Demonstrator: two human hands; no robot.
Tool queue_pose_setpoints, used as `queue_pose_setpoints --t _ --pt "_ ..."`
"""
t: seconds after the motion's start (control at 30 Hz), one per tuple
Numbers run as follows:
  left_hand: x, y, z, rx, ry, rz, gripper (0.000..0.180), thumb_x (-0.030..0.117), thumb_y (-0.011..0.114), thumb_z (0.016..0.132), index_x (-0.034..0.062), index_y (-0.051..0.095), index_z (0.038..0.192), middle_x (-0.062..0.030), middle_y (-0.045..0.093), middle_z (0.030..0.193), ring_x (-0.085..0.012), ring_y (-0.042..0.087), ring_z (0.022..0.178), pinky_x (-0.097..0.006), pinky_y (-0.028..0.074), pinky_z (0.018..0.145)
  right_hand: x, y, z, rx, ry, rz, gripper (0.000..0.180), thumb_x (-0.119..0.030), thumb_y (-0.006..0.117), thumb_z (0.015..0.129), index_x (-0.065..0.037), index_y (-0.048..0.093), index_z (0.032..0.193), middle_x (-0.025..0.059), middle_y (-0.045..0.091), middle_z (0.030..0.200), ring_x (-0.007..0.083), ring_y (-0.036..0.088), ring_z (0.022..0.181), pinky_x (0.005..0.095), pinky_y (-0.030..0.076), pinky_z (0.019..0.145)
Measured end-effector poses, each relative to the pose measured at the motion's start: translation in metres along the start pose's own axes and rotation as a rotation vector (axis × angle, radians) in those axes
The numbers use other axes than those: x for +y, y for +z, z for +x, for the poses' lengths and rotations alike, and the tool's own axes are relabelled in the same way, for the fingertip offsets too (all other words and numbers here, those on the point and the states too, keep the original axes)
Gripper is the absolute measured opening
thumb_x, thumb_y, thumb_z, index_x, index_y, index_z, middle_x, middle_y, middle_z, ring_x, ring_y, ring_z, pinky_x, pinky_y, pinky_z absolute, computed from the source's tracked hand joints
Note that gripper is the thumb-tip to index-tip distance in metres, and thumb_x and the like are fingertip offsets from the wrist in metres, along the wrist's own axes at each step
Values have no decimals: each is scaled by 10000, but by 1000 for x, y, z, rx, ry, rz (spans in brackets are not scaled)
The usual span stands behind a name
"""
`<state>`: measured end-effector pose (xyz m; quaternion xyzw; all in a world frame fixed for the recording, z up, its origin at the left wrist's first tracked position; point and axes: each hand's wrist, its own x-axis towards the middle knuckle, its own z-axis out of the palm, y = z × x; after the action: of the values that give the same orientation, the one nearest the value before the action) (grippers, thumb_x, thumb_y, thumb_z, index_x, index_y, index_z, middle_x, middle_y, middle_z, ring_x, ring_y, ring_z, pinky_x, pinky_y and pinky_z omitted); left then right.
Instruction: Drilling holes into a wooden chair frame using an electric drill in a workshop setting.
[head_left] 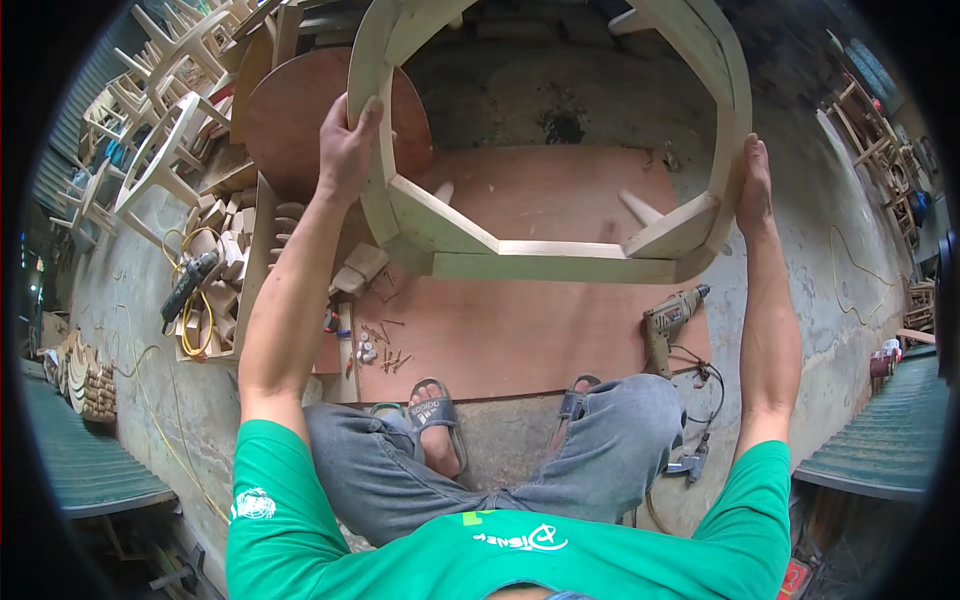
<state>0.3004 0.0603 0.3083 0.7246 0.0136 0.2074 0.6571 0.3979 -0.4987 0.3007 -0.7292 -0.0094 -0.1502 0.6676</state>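
Note:
Held up in front of me is a wooden table frame (555,266), a pale ring of joined pieces with short legs pointing away from me. My left hand (347,150) grips its left side, thumb over the edge and fingers partly hidden behind. On the opposite side, my right hand (757,187) presses against the outer face, fingers pointing up along it. Below the frame, a reddish plywood sheet (500,345) lies on the floor. On that sheet rest a corded power drill (668,325), loose screws (396,358) and small whitish pieces (367,350).
At left, a box of wooden blocks (232,245) has a dark power tool (190,285) with a yellow cord on it. Behind stand a round brown board (285,120) and pale wooden chair frames (165,165). A grey hand tool (690,462) lies beside my right knee.

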Motion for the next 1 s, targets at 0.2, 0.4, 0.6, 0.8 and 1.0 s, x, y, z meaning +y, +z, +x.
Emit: queue_pose_setpoints --t 0.2,0.4,0.6,0.8,1.0 --pt "-77 -13 -68 -289 1 66 481 84 713 879 72 509 1315 5 570 1050 -102 540 998 -295 470 885 103 9 -74 121 41 271 745 -695 334 1012 -91 522 1406 20 582 1341 164 512 1236 327 364 1083" --pt "-168 -60 -153 -450 -226 504 616 -15 732 831 60 488 1392 -68 646 1225 -179 591 1166 -343 469 995 219 15 -165 130 137 434 596 -588 295 1071 -112 563 1308 6 596 1212 150 520 1140 321 368 1035" --pt "-184 -81 -136 -570 -214 724 267 99 668 874 6 697 1123 -147 755 1049 -197 689 997 -349 521 859 226 -1 -198 194 -27 -91 271 -253 440 1046 -15 568 1022 121 558 955 284 538 948 416 433 884" --pt "-191 -86 -125 -741 -258 724 225 130 644 927 -12 662 1101 -95 705 886 -192 670 836 -352 522 728 234 -14 -343 12 -57 -685 235 -120 662 807 -2 568 987 242 547 1075 456 546 1011 481 490 839" --pt "-114 -58 -130 -824 -243 1106 209 178 661 907 -9 719 982 -128 712 794 -219 682 728 -377 534 680 262 -77 -347 -17 398 -1227 526 -256 727 801 -71 536 1254 201 583 1187 410 558 1163 507 489 949"
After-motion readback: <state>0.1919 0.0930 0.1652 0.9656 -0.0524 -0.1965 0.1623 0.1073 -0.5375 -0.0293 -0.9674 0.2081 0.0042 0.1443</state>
